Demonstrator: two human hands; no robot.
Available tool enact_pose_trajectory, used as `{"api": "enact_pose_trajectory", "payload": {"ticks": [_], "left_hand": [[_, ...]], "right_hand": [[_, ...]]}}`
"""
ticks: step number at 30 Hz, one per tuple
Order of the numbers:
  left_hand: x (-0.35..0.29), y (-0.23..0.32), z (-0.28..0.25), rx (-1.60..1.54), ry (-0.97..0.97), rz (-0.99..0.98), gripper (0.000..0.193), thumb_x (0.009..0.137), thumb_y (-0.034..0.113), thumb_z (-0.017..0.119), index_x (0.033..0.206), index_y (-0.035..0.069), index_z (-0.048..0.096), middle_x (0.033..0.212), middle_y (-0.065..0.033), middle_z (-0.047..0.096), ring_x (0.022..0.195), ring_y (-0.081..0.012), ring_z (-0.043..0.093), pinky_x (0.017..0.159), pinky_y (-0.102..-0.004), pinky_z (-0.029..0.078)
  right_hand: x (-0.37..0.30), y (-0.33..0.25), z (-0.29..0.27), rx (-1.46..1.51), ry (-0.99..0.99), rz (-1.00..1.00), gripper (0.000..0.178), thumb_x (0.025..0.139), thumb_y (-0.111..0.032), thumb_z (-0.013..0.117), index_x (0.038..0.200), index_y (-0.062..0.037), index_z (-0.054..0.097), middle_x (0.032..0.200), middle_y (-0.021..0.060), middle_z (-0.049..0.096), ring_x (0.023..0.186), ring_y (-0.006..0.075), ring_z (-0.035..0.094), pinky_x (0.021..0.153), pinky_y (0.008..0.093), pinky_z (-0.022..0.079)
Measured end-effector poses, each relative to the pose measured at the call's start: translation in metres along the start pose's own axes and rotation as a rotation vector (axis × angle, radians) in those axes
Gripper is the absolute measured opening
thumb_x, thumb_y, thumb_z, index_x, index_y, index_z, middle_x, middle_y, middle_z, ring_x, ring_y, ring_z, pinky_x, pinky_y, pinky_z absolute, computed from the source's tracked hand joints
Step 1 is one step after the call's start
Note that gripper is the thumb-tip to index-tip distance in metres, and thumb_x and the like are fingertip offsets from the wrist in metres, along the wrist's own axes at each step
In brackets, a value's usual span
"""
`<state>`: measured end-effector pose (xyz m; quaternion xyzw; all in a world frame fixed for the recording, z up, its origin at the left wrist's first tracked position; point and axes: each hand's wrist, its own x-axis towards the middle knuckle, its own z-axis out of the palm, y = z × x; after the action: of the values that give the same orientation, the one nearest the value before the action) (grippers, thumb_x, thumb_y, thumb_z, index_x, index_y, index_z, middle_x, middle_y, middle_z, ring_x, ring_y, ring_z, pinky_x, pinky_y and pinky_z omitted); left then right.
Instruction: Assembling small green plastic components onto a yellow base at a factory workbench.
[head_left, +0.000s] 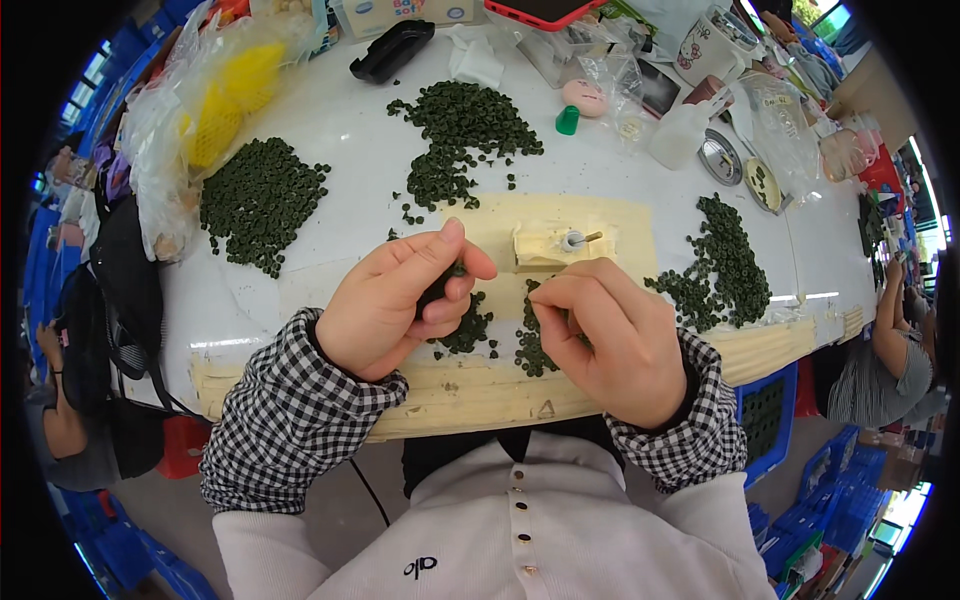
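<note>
My left hand (385, 305) is curled, palm turned inward, with small dark green round pieces showing between thumb and fingers. To its right, my right hand (625, 340) has thumb and forefinger pinched together; whatever is between them is too small to make out. Loose green pieces lie under and between the hands, in one small pile (468, 335) by the left hand and another pile (533, 352) by the right fingertips. Just beyond the right hand sits a block wrapped in cream tape (535, 245), with a thin metal pin (593, 237) sticking out of its round fitting.
Larger heaps of green pieces lie at the left (262, 200), back middle (465, 125) and right (728, 260). Behind are a black holder (392, 52), a pink egg-shaped item (585, 97), a white squeeze bottle (678, 135) and round tins (720, 157). A plastic bag (160, 150) stands far left.
</note>
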<state>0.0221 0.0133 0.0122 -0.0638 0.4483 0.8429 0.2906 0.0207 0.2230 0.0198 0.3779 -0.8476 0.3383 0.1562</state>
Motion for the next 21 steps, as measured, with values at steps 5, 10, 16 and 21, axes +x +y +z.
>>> {"api": "enact_pose_trajectory", "payload": {"ticks": [5, 10, 16, 21], "left_hand": [[-0.0001, -0.0011, 0.0035, 0.048, 0.002, 0.016, 0.029, 0.098, 0.024, 0.043, 0.097, -0.001, 0.057, 0.076, 0.0015, 0.051, 0.058, -0.0031, 0.036, 0.048, -0.0162, 0.029], [-0.0004, -0.0019, -0.0005, 0.064, -0.024, 0.023, 0.028, 0.097, 0.021, 0.046, 0.105, -0.004, 0.058, 0.083, -0.0008, 0.057, 0.058, -0.0023, 0.036, 0.05, -0.0152, 0.031], [-0.0012, 0.0001, -0.0012, 0.023, -0.058, 0.042, 0.025, 0.093, 0.011, 0.051, 0.112, -0.005, 0.057, 0.089, -0.0036, 0.061, 0.059, -0.0021, 0.036, 0.051, -0.015, 0.031], [-0.0011, -0.0031, -0.002, 0.02, -0.075, 0.039, 0.022, 0.089, 0.004, 0.054, 0.109, -0.004, 0.058, 0.091, -0.0056, 0.062, 0.059, -0.0023, 0.038, 0.052, -0.0158, 0.032]], "right_hand": [[-0.0077, 0.0018, 0.0025, 0.123, 0.077, 0.034, 0.017, 0.07, 0.005, 0.064, 0.082, -0.0032, 0.055, 0.079, 0.0081, 0.06, 0.062, 0.0214, 0.061, 0.052, 0.029, 0.05], [-0.004, 0.0025, 0.0009, 0.143, 0.061, 0.018, 0.022, 0.07, 0.006, 0.064, 0.09, -0.0021, 0.062, 0.082, 0.0091, 0.062, 0.063, 0.021, 0.062, 0.054, 0.0289, 0.051], [-0.0031, 0.0057, 0.0, 0.133, 0.093, -0.012, 0.028, 0.072, 0.009, 0.063, 0.098, -0.0021, 0.065, 0.084, 0.0101, 0.063, 0.067, 0.0221, 0.064, 0.057, 0.0283, 0.052], [-0.0013, 0.0065, -0.0007, 0.169, 0.116, -0.02, 0.025, 0.073, 0.009, 0.064, 0.096, -0.0007, 0.065, 0.087, 0.0118, 0.066, 0.07, 0.0217, 0.065, 0.059, 0.0268, 0.053]]}}
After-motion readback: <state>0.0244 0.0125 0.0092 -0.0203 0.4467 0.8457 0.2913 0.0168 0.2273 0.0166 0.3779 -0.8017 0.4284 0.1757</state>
